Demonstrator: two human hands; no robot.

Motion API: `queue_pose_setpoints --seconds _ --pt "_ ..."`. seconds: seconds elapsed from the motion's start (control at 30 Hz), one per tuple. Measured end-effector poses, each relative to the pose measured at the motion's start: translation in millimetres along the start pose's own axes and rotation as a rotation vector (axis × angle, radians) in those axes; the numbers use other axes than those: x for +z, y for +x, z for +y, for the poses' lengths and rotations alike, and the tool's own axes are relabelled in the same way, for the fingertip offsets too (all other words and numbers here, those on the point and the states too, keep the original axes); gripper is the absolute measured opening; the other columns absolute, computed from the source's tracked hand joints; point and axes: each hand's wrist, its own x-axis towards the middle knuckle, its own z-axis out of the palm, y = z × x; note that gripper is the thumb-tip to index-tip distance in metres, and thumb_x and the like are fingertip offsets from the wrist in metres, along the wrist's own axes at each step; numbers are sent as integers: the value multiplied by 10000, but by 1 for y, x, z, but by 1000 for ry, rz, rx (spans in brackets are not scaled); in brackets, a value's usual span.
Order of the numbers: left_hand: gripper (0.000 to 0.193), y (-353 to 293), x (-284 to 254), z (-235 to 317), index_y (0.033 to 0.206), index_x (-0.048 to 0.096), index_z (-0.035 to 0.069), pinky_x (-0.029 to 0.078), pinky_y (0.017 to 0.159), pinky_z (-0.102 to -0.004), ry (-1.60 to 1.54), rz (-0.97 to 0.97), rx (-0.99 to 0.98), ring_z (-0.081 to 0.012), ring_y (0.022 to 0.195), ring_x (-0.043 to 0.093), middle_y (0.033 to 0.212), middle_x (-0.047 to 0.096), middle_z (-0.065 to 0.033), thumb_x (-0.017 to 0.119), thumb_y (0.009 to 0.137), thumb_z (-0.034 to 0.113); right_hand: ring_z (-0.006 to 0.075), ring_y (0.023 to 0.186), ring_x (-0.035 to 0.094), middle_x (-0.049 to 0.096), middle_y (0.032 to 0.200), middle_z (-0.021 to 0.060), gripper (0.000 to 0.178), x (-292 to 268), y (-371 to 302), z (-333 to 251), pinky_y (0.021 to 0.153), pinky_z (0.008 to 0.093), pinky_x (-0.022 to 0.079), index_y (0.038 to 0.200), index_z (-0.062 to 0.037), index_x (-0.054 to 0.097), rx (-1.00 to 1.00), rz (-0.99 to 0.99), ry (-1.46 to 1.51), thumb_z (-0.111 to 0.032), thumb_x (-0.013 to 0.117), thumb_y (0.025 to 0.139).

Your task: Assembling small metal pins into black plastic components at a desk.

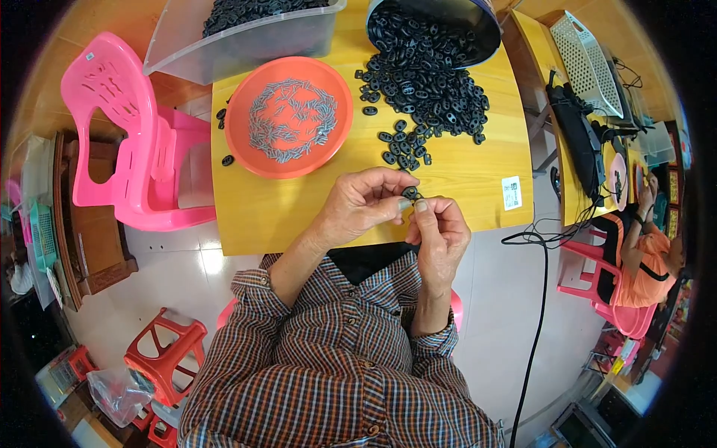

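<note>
a single black two-holed oval piece [409, 193] is held up between the two hands, just above the near edge of the yellow tabletop [299, 216]. the left hand [362, 201] has its grip pinched on the piece, thumb and forefinger closing on it from the side. the right hand [441, 231] has thumb and forefinger pressed together right beside it; whether that grip also pinches a small pin is too small to tell. the step in hand looks to be close fingertip work on this one piece, and the next move probably calls for a steady left pinch and fine lining-up by the right.

the held piece seems to be rigid moulded plastic, dark with a faint shine, rounded at the ends. many like it spill in a loose heap [441, 97] from a tipped tub [489, 41], a few straying toward the hands. to the left, a round, smooth orange-red plate [341, 112] carries slender grey screw-like pins [261, 131], dull metallic in look, scattered in a rough ring. behind it stands a translucent, straight-walled plastic bin [269, 48] with more black pieces inside. the wood-grained tabletop also bears a flat white label [511, 193].
</note>
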Motion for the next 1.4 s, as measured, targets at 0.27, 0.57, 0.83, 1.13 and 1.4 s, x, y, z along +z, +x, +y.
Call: queue_pose_setpoints --seconds 0.27,0.57,0.83,1.13,1.4 --pt "286 0 -2 0 1138 591 -21 516 658 -213 60 -7 -24 -78 716 615 922 641 -38 575 853 -41 43 478 469 569 647 17 125 2 0 3 439 171 352 834 -15 560 -2 14 -20 -119 594 895" --pt "283 -1 -8 -4 1140 591 -24 518 671 -218 79 -49 29 -87 743 618 903 636 -47 575 857 -32 51 485 499 614 695 41 125 -3 5 7 446 168 380 845 -2 563 51 -73 134 -111 601 891" --pt "267 -1 -10 -1 1114 609 -21 518 686 -223 53 -41 30 -84 757 614 885 635 -38 608 847 -20 88 519 559 640 748 86 86 -6 9 11 455 185 435 869 18 581 67 -173 274 -60 568 902" --pt "252 -2 -11 0 1098 618 -16 514 685 -217 79 -26 58 -78 753 611 886 630 -33 620 845 -11 98 519 557 637 752 98 97 -1 8 18 456 195 441 848 23 571 49 -169 323 -51 552 908" --pt "235 -3 -16 4 1082 616 -26 509 646 -217 142 -64 126 -76 721 608 852 619 -31 603 847 -32 107 507 556 639 733 109 107 -9 14 24 448 211 442 844 34 579 77 -269 328 -62 596 887"
